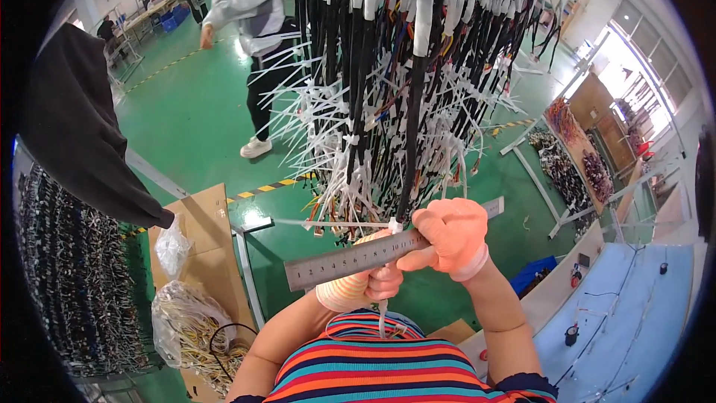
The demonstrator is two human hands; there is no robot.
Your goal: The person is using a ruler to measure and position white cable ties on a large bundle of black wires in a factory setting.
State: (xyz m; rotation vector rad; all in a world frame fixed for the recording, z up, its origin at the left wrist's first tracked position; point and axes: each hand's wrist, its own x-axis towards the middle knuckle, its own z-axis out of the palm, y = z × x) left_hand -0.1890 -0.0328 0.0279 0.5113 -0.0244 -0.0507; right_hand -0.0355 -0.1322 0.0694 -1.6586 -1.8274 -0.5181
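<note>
My right hand (451,235), in an orange-pink glove, is closed on a steel ruler (328,267) that slants across in front of my chest. Behind and below the ruler, my left hand (365,283), in a pale glove with bare fingertips, is wrapped round the lower end of a black wire harness (415,119). A white cable tie (394,225) circles that harness just above the ruler, its long tail sticking out to the left. White wire comes out beneath my left fist. The ruler partly hides my left hand.
A dense bunch of hanging harnesses (358,52) with white ties fills the space ahead. Left are a dark cloth (82,119), cardboard (201,227) and bagged wires (190,321). A blue-topped bench (611,313) stands right. Beyond the bunch, a person (257,22) stands on the green floor.
</note>
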